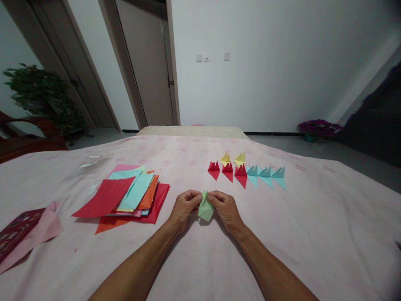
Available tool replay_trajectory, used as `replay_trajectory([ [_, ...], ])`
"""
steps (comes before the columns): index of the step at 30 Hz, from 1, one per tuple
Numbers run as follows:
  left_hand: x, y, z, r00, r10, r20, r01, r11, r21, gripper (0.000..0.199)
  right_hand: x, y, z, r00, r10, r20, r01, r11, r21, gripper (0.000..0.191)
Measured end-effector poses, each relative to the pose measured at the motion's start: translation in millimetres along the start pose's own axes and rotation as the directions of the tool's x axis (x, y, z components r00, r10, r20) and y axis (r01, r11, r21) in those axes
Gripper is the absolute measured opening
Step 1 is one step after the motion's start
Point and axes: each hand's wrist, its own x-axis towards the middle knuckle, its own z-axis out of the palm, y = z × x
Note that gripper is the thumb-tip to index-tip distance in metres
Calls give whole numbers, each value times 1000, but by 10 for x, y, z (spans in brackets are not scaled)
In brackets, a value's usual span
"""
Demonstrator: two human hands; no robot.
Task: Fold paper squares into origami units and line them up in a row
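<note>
A small folded piece of light green paper [206,210] is held between my two hands, just above the cloth. My left hand [187,205] pinches its upper left side, thumb against the curled fingers. On the other side, my right hand [226,207] grips the upper right edge in the same way. A narrow point of the paper rises between the thumbs, and the fingers hide part of its edges. Beyond my hands stand folded paper figures: red ones [227,168], light blue ones [265,173] and two yellow ones [240,159].
Loose coloured paper sheets [106,196] lie in a pile to the left. Farther left is a dark red printed packet [21,230] with pink paper. A pink patterned cloth [282,251] covers the table. Behind are a door [147,62], a green plant [40,96] and purple flowers [319,126].
</note>
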Motion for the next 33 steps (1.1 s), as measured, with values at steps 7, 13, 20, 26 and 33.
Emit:
replay_trajectory([
  [7, -4, -17, -19, 1000, 13, 1, -13, 999, 42, 32, -5, 3, -3, 1000, -10, -4, 10, 1000, -14, 25],
  [13, -22, 27, 5, 1000, 8, -18, -7, 997, 75, 31, -3, 15, -6, 1000, -21, 1, 21, 999, -25, 25],
  [20, -16, 19, 0, 999, 37, -22, -35, 994, 105, 30, -6, 31, -12, 1000, -20, 1, 20, 1000, -21, 24],
  [26, -23, 43, 10, 997, 66, -44, -59, 987, 147, 30, -7, 46, -10, 1000, -19, -8, 19, 1000, -25, 22],
  [33, -27, 93, 1, 998, 56, -29, -50, 984, 168, 26, 1, 100, -22, 998, -69, 6, 70, 992, -103, 22],
])
